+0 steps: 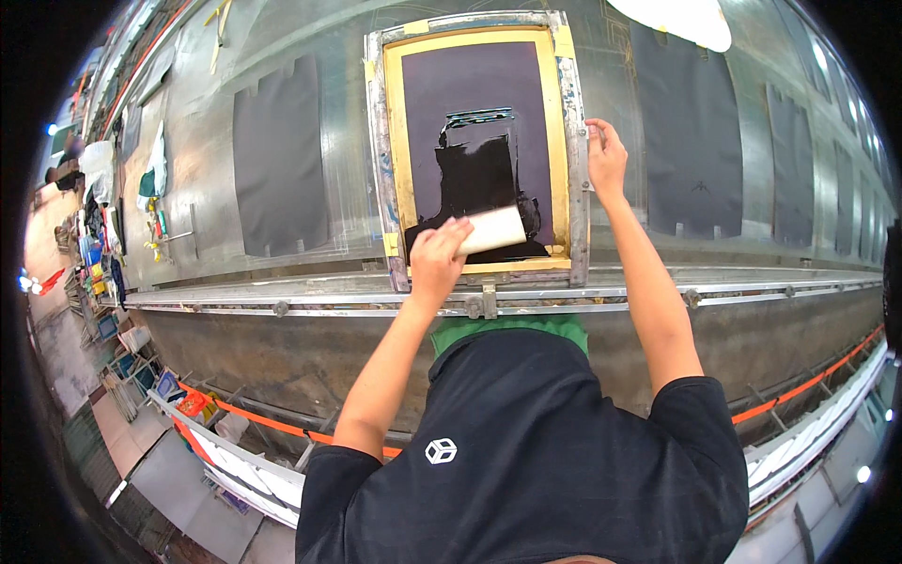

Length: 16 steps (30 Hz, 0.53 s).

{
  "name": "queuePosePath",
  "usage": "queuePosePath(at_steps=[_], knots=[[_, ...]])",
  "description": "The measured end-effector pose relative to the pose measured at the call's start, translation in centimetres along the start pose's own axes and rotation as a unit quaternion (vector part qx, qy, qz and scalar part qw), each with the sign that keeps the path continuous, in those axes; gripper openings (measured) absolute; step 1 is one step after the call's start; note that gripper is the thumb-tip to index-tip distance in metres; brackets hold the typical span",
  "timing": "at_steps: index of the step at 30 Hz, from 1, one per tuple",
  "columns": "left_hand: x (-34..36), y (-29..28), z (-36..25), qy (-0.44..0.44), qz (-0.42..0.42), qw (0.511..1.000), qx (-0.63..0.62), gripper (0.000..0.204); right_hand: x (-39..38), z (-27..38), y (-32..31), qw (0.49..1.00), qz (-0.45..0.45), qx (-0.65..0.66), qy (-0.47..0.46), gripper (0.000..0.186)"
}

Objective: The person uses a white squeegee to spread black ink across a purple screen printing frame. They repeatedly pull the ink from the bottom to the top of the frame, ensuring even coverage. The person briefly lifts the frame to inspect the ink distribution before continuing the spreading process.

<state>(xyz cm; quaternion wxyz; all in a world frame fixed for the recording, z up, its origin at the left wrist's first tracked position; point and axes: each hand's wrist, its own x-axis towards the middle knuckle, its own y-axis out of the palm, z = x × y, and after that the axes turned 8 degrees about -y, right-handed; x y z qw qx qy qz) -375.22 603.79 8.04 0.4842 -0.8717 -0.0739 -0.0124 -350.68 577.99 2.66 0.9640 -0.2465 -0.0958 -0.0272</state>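
A screen printing frame [379, 132] lies flat on the long metal table, its mesh edged with yellow tape [558, 141]. Glossy black ink [474, 179] spreads over the middle and near part of the mesh. My left hand [437, 263] grips a pale, flat squeegee [496, 231] by its left end. The squeegee rests at the near end of the ink, slightly tilted; its lower edge is hidden. At the frame's right side, my right hand [606, 160] has its fingers curled on the outer edge.
Dark fabric panels lie on the table, one to the left [277, 155] and others to the right [691, 141]. A metal rail [357, 303] with clamps runs along the near edge. White material [676, 21] sits at the far right. Cloths and tools [155, 183] crowd the left end.
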Motion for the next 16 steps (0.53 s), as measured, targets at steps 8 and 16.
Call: queuePosePath(at_steps=[8, 16], knots=[[13.6, -2.1, 3.0, -0.032, 0.004, 0.998, -0.047, 0.040, 1.9, 6.9, -1.9, 0.905, 0.161, -0.305, -0.248, 0.039], [14.9, 0.4, 3.9, -0.005, -0.015, 1.000, -0.023, 0.033, 1.4, 9.1, 4.4, 0.857, 0.326, -0.290, -0.276, 0.051]])
